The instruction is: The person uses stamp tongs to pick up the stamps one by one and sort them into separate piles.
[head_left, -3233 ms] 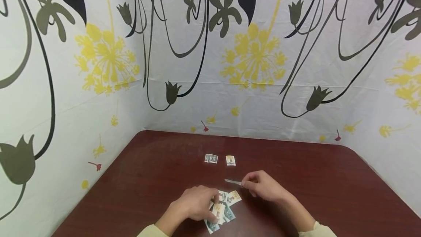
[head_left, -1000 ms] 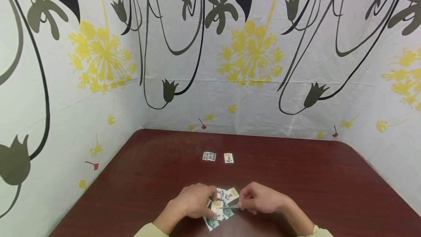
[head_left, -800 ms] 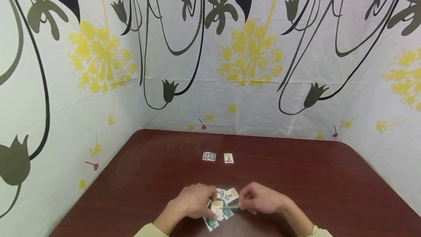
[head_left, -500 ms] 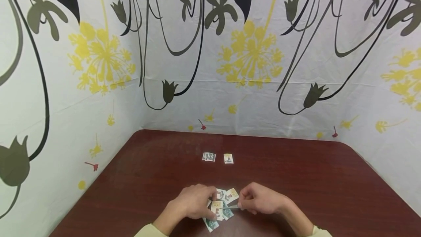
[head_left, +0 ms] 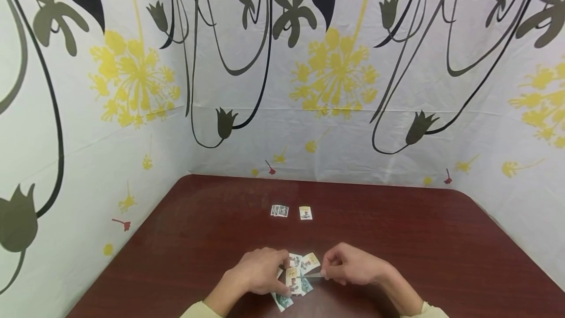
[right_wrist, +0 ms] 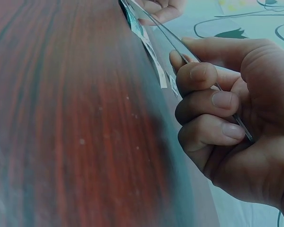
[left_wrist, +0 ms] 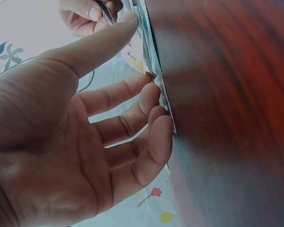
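Note:
Near me on the table lies a loose pile of postage stamps [head_left: 306, 286], some teal, some cream and yellow. My right hand [head_left: 353, 265] pinches metal tweezers [head_left: 313, 275], fingers curled round their legs, as the right wrist view shows. The tweezers' tips overlap the right edge of a yellow-topped stamp [head_left: 293, 281] on top of the pile. My left hand [head_left: 259, 271] rests at the pile's left side, thumb and loosely bent fingers around the stamps' edges. In the left wrist view its fingertips [left_wrist: 160, 137] are right at the stamps' edge.
Farther back on the dark red wooden table [head_left: 375, 220] lie a small overlapping group of dark grey stamps [head_left: 280, 211] and, to its right, a single yellow-topped stamp [head_left: 305, 213]. A white flower-patterned cloth [head_left: 265, 156] hangs around the table's back and sides.
My right hand has brought the tweezers from beyond the pile onto it. Over the last half second, the top stamp and tweezers' tips have shifted slightly away from me. My left hand stays put.

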